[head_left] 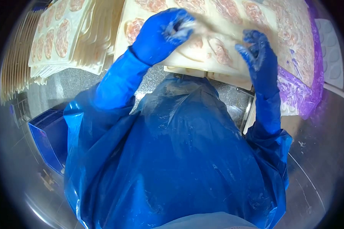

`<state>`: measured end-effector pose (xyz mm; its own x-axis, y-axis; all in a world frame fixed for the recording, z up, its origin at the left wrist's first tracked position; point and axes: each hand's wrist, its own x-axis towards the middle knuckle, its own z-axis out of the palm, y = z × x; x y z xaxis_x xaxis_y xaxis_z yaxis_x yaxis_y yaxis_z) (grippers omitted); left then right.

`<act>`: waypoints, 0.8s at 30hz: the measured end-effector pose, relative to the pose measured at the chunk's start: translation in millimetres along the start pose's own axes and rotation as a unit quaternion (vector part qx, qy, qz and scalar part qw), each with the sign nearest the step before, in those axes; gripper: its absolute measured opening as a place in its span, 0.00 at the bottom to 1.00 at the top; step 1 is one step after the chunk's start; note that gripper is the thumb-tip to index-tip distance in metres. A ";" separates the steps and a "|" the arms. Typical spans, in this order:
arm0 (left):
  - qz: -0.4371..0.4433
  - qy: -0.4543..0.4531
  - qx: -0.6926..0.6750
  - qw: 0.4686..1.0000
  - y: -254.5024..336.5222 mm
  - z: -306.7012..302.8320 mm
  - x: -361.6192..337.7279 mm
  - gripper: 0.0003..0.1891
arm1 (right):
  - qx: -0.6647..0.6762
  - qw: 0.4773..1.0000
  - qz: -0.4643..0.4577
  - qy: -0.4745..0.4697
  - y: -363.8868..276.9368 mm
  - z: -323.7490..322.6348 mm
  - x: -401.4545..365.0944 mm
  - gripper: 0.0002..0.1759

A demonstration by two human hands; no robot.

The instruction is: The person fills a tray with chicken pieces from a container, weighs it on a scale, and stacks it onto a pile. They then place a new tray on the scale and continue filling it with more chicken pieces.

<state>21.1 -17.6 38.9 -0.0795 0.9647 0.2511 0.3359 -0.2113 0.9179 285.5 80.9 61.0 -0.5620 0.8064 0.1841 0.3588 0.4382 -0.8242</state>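
Observation:
My left hand [162, 36], in a blue glove smeared with pale residue, is raised over the white moulded tray [172, 59]. Its fingers are curled closed around a pale, whitish-pink bit of raw meat [185, 27]. A blurred pale streak stretches from there towards the other hand; I cannot make out what it is. My right hand [259, 53], also gloved and smeared, hovers over the tray's right side, fingers bent and thumb apart. No held thing shows in it. Pink minced meat [221, 52] fills oval hollows in the tray; nearer hollows look partly filled.
At the left, a stack of white trays [97, 38] stands with a meat-filled tray [63, 36] leaning against it. A mass of meat [294, 45] lies on purple plastic [315, 57] at the right, beside another moulded tray [329, 57]. A blue crate [47, 133] sits lower left.

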 end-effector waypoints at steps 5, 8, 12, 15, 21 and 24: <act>0.076 -0.022 0.326 0.942 -1.8 5.1 -15.5 0.19 | -0.171 0.975 -0.137 -0.024 25.5 43.2 -33.9 0.12; 0.084 -0.055 0.253 0.962 -17.7 32.3 -17.6 0.18 | -0.157 0.979 -0.115 -0.055 31.1 35.3 -29.4 0.10; 0.101 -0.096 0.329 0.934 -25.0 27.2 -26.6 0.15 | -0.030 0.993 -0.037 -0.110 34.1 20.9 -6.9 0.08; 0.089 -0.065 0.285 0.952 -28.7 28.6 -30.2 0.13 | 0.066 0.990 -0.044 -0.112 18.8 11.4 41.1 0.07; 0.020 -0.006 0.105 0.994 -12.7 16.4 -31.3 0.19 | -0.070 0.966 -0.249 -0.025 19.9 58.0 101.9 0.09; -0.087 0.014 -0.151 0.985 -13.8 3.0 -30.5 0.22 | -0.141 0.956 -0.256 -0.041 51.4 72.2 87.7 0.13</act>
<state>21.7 -43.6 17.7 -0.1382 0.9866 0.0872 0.0214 -0.0851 0.9961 200.9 145.5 -3.9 -0.7701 0.4289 0.4723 0.2008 0.8656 -0.4587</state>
